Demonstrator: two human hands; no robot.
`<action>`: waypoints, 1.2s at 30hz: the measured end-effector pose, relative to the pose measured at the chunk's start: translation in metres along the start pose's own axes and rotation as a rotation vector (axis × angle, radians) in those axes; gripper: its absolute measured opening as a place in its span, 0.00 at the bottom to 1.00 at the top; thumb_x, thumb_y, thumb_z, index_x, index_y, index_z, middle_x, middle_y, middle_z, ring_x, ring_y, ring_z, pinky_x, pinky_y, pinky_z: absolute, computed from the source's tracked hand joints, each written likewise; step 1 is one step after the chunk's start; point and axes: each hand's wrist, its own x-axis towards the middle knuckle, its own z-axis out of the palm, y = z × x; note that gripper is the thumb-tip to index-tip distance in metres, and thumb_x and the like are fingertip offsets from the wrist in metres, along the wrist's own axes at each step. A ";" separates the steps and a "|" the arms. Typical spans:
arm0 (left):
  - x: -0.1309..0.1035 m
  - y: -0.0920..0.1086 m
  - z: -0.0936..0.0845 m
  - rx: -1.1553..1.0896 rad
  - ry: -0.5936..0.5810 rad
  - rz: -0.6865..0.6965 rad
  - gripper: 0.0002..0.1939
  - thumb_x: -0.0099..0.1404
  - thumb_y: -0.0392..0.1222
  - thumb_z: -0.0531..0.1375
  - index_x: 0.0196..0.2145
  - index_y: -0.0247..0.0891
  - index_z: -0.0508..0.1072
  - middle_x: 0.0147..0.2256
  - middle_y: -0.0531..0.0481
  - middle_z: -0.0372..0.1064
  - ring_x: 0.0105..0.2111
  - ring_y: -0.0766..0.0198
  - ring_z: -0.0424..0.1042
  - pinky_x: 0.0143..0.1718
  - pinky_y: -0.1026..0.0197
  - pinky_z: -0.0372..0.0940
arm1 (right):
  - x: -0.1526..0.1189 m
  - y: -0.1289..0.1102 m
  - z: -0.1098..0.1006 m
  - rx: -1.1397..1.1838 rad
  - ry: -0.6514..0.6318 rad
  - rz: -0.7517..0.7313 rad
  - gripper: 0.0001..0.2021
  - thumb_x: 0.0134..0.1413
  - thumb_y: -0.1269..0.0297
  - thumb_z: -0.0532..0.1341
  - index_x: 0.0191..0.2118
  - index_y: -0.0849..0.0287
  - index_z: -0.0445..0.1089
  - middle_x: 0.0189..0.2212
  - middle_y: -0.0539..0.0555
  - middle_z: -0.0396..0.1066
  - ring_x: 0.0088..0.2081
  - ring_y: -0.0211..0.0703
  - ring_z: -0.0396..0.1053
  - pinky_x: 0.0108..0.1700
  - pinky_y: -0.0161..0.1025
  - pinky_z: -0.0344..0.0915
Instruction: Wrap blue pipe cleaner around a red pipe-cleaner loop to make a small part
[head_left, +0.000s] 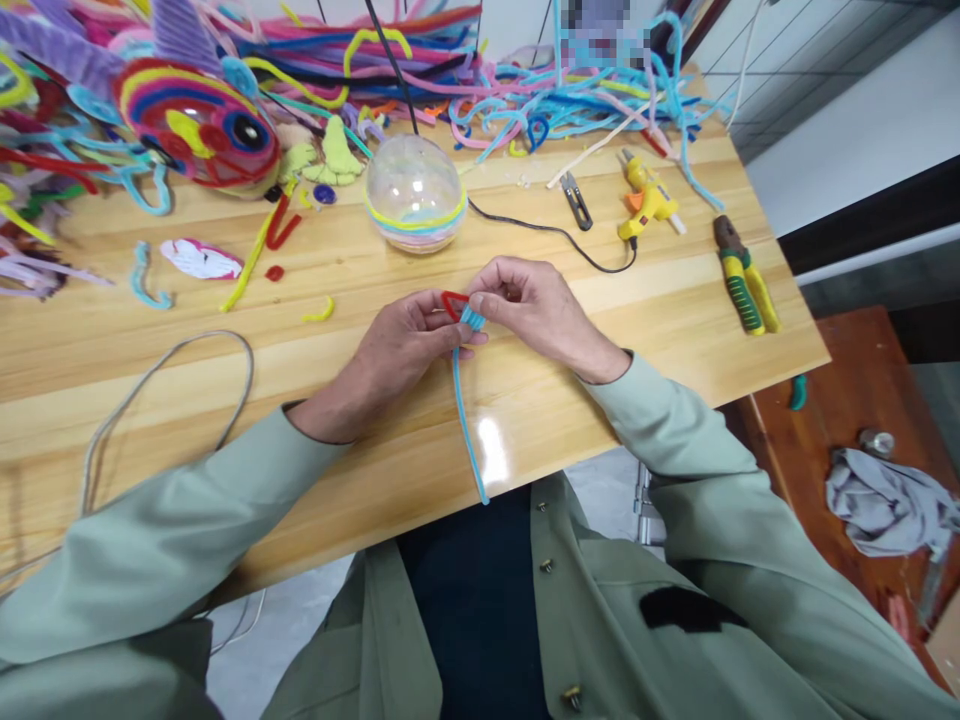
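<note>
My left hand (409, 340) and my right hand (529, 305) meet over the front part of the table, both with fingers closed. Between them they pinch a small piece of red pipe cleaner (451, 304) bent to a point, with light-blue pipe cleaner (471, 317) wound in rows beside it. From the left fingers a long light-blue tail (466, 420) hangs down toward the table's front edge. Beyond the hands stands a clear plastic ball (415, 180) banded in yellow, blue and pink pipe cleaner near its base. My fingers partly hide the worked piece.
A yellow glue gun (646, 200), thread snips (577, 201) and green-yellow pliers (744, 275) lie at right. A colourful pipe-cleaner fish-like figure (202, 120) stands back left. Heaps of pipe cleaners (570, 110) line the back. A grey cable (169, 350) loops at left.
</note>
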 end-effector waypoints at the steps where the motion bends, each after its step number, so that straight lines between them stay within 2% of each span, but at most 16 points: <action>1: 0.000 0.000 0.000 0.005 0.002 0.003 0.24 0.58 0.61 0.84 0.39 0.43 0.84 0.37 0.47 0.87 0.43 0.48 0.88 0.48 0.48 0.83 | 0.000 0.000 0.000 -0.007 0.000 -0.003 0.11 0.68 0.54 0.72 0.39 0.56 0.79 0.36 0.52 0.84 0.37 0.43 0.77 0.40 0.40 0.72; 5: -0.001 0.000 -0.001 0.011 0.003 0.003 0.24 0.60 0.60 0.84 0.40 0.42 0.84 0.37 0.46 0.86 0.44 0.47 0.88 0.50 0.46 0.82 | 0.000 0.000 -0.001 -0.076 0.003 -0.022 0.10 0.69 0.56 0.71 0.38 0.56 0.79 0.36 0.51 0.84 0.37 0.43 0.76 0.42 0.41 0.70; 14: -0.003 -0.002 0.000 -0.001 0.017 -0.012 0.23 0.60 0.62 0.84 0.41 0.44 0.86 0.37 0.47 0.87 0.40 0.50 0.87 0.47 0.47 0.83 | 0.000 -0.001 -0.002 -0.171 0.007 -0.026 0.10 0.70 0.57 0.70 0.37 0.55 0.79 0.35 0.51 0.81 0.39 0.43 0.73 0.41 0.40 0.66; 20: -0.002 -0.003 -0.002 -0.007 0.040 -0.026 0.21 0.61 0.62 0.83 0.38 0.45 0.87 0.39 0.47 0.87 0.39 0.50 0.86 0.42 0.49 0.82 | 0.001 -0.002 -0.004 -0.017 -0.010 0.014 0.18 0.71 0.44 0.71 0.39 0.55 0.79 0.36 0.51 0.81 0.39 0.43 0.73 0.42 0.40 0.69; 23: -0.002 -0.004 -0.002 -0.016 0.031 -0.014 0.20 0.62 0.61 0.83 0.38 0.45 0.86 0.39 0.46 0.87 0.40 0.49 0.87 0.41 0.48 0.82 | 0.004 -0.001 -0.008 0.055 0.015 0.035 0.21 0.71 0.41 0.71 0.38 0.54 0.77 0.36 0.51 0.80 0.38 0.42 0.72 0.41 0.39 0.71; 29: -0.001 -0.005 -0.003 -0.010 0.044 -0.013 0.18 0.64 0.58 0.82 0.38 0.45 0.86 0.40 0.46 0.87 0.40 0.49 0.87 0.41 0.49 0.82 | 0.005 -0.003 -0.009 0.050 0.025 0.039 0.19 0.72 0.45 0.71 0.36 0.54 0.76 0.34 0.50 0.78 0.37 0.42 0.71 0.40 0.39 0.71; 36: -0.002 -0.003 -0.002 -0.011 0.025 -0.029 0.19 0.64 0.60 0.82 0.38 0.45 0.86 0.39 0.46 0.87 0.39 0.50 0.86 0.41 0.49 0.82 | 0.002 -0.002 -0.003 0.007 -0.033 0.051 0.13 0.66 0.52 0.73 0.35 0.54 0.77 0.32 0.49 0.80 0.35 0.41 0.72 0.38 0.39 0.68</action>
